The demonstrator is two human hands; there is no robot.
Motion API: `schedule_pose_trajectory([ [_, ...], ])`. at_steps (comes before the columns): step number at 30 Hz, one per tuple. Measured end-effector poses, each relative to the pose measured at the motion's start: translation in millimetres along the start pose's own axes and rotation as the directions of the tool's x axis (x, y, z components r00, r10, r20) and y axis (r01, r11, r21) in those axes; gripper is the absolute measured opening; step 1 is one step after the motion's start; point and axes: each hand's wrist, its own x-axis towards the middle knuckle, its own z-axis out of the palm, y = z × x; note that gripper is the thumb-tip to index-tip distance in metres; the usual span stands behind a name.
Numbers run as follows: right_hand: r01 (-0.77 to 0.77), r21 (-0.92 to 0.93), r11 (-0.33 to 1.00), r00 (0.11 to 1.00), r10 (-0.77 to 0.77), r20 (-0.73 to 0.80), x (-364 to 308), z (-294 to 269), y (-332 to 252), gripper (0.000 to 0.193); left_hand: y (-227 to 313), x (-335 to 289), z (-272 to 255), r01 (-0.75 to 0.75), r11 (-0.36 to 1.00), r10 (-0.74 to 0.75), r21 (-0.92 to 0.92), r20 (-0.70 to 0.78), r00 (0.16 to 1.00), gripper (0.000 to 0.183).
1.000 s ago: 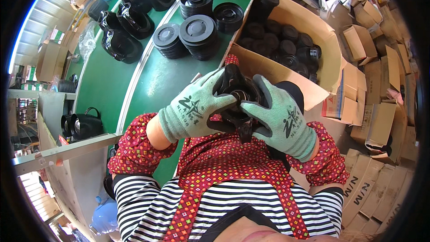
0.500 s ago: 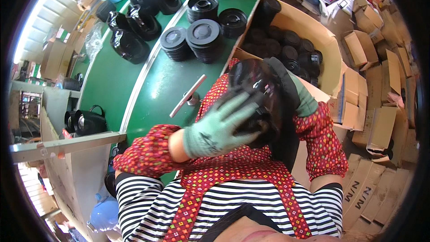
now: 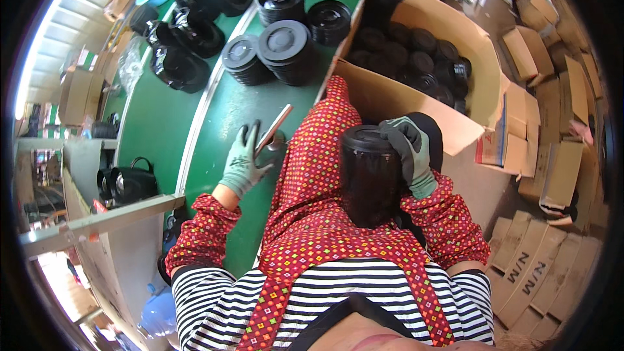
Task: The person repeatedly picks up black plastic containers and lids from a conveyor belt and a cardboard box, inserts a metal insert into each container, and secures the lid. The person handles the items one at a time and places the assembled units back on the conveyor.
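A glossy black cylindrical container point(image 3: 372, 185) with a round black cap on its upper end stands on my lap, against the red patterned apron. My right hand point(image 3: 411, 149), in a green glove with dark fingers, grips it by the capped end, fingers curled over the rim. Over the green table, my gloved left hand point(image 3: 244, 164) is open with fingers spread. It is beside the lower end of a tilted phone-like slab point(image 3: 274, 127) on a small round metal stand point(image 3: 277, 141); whether the fingertips touch it I cannot tell.
Stacks of round black lids point(image 3: 284, 49) stand ahead on the green table point(image 3: 166, 120), with several glossy black housings point(image 3: 179, 65) to their left. On the right, an open cardboard box point(image 3: 484, 58) holds many black parts. Flattened cartons point(image 3: 539, 266) lie at the lower right.
My left hand has left the black container and moved left to the slab on its stand. The container has been turned, its capped end now up, with my right hand on it.
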Motion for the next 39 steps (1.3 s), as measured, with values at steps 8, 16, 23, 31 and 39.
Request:
schedule_pose_trajectory([
  [8,0.186,-0.096,0.978,0.982,-0.184,0.035,-7,6,-12,0.014,13,11,-5,0.306,0.344,-0.156,-0.888,0.268,0.951,0.067],
  [16,0.734,-0.483,0.478,0.679,-0.513,0.525,94,3,-100,0.031,142,66,-136,0.165,0.671,0.068,-0.723,0.282,0.957,0.066],
  [23,0.587,-0.17,0.791,0.701,-0.392,0.596,151,-6,10,0.03,193,122,-166,-0.183,0.707,0.392,-0.683,0.164,0.905,0.066],
  [31,0.14,0.08,0.987,0.608,-0.149,0.78,156,9,-5,0.021,252,138,-92,-0.694,0.446,0.839,-0.565,-0.005,0.544,0.034],
  [39,-0.197,0.334,0.922,0.414,-0.231,0.88,166,31,19,0.02,305,123,-68,-0.54,0.794,0.585,-0.278,0.109,0.804,0.034],
])
